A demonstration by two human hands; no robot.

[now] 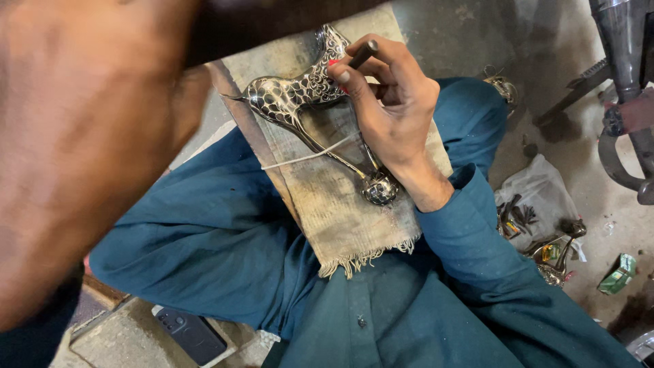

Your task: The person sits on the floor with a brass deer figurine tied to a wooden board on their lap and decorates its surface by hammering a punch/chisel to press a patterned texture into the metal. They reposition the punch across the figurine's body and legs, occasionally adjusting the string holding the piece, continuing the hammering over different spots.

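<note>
the right hand (392, 102) is closed around a dark punch (362, 53) pressed to the patterned silver animal figure (300, 95) tied by string on a cloth-covered board (340, 204) across the lap, the left hand out of view, a small green packet (618, 274) lying on the floor at right.

Dark phone (191, 334) lying near left on stone floor (122, 337); crumpled plastic bag (538, 187) with metal scraps (555, 252) at right; small green packet (618, 274) beyond, far right.
</note>
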